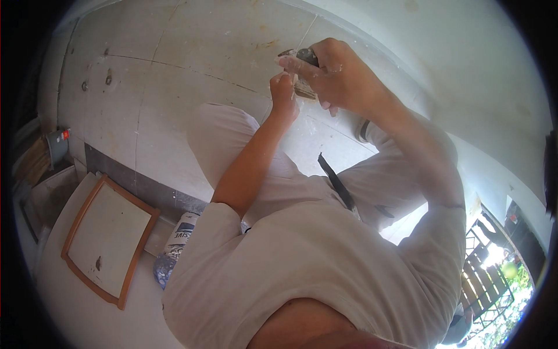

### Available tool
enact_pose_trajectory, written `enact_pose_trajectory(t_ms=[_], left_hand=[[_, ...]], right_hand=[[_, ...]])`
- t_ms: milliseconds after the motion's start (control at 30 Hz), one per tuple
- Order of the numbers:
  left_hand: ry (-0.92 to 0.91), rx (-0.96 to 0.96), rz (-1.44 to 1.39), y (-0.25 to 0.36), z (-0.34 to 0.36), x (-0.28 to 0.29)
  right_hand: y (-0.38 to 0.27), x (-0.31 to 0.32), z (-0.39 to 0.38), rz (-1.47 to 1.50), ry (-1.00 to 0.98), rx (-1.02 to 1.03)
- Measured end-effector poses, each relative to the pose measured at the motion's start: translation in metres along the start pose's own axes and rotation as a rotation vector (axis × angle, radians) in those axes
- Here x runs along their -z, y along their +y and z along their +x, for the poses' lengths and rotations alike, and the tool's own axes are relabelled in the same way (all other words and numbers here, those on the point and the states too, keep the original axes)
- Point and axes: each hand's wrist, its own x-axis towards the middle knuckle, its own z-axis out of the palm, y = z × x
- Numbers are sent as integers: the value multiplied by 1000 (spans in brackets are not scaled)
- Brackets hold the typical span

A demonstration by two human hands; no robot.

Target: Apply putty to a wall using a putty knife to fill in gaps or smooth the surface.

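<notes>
My right hand (pixel 344 77) is closed around a tool with a dark, rounded handle (pixel 307 56), smeared with white. The working end is mostly hidden by my fingers, so its exact kind does not show. Below those fingers a brownish, whitish-crusted piece (pixel 304 90) pokes out; whether it belongs to the tool I cannot tell. Just left of it, my left hand (pixel 284 95) is curled shut, its fingertips close against the tool. What it grips, if anything, is hidden. White residue marks the fingers of both hands, held over the tiled floor beyond my bent knees.
Pale floor tiles (pixel 174 78) spread ahead, meeting a white wall (pixel 482 75) at right. A wooden-framed panel (pixel 107 238) lies at lower left, beside a printed bag (pixel 182 232). A grey box (pixel 57 148) stands at far left. Slatted outdoor furniture (pixel 483 279) shows at lower right.
</notes>
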Motion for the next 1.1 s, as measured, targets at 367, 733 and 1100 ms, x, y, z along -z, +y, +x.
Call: enact_pose_trajectory(t_ms=[367, 733, 1100], left_hand=[[54, -112, -132, -1, 6, -11], [9, -44, -91, 3, 7, -5], [-111, -142, -90, 5, 9, 3]], right_hand=[[5, 3, 11, 25, 265, 29], [26, -10, 11, -274, 245, 466], [16, 18, 12, -40, 384, 108]])
